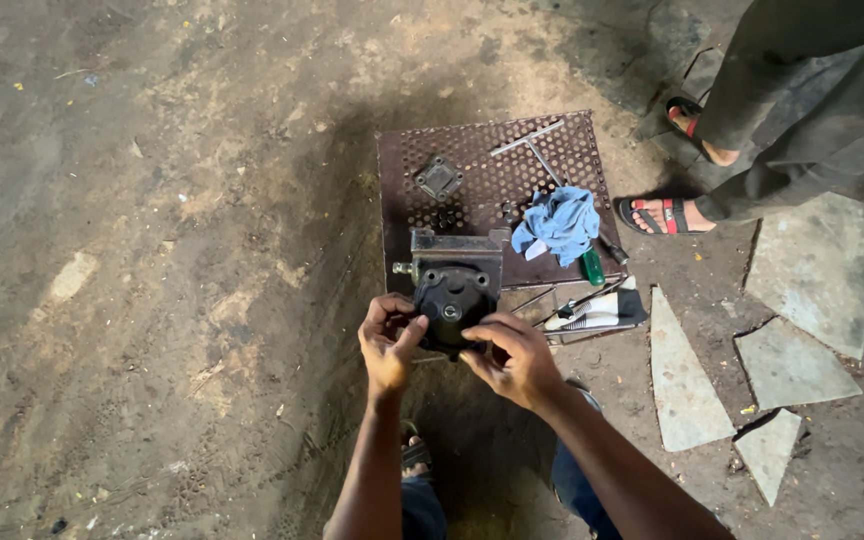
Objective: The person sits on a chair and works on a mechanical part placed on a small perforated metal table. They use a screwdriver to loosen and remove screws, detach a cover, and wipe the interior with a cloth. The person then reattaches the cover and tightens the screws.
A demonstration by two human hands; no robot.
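A black round metal part [454, 300] with bolt holes stands at the near edge of a perforated metal table [572, 135], against a grey block-shaped housing [452, 245]. My left hand [388, 342] grips the part's left rim with thumb and fingers. My right hand [514, 355] holds its lower right rim. Both hands are closed on the part.
On the table lie a small square metal plate [438, 178], a T-handle wrench [537, 148], a blue rag [559, 224] and a green-handled tool [592, 266]. Another person's sandalled feet [664, 215] stand at the right. Broken flat slabs [687, 385] lie on the dirt floor.
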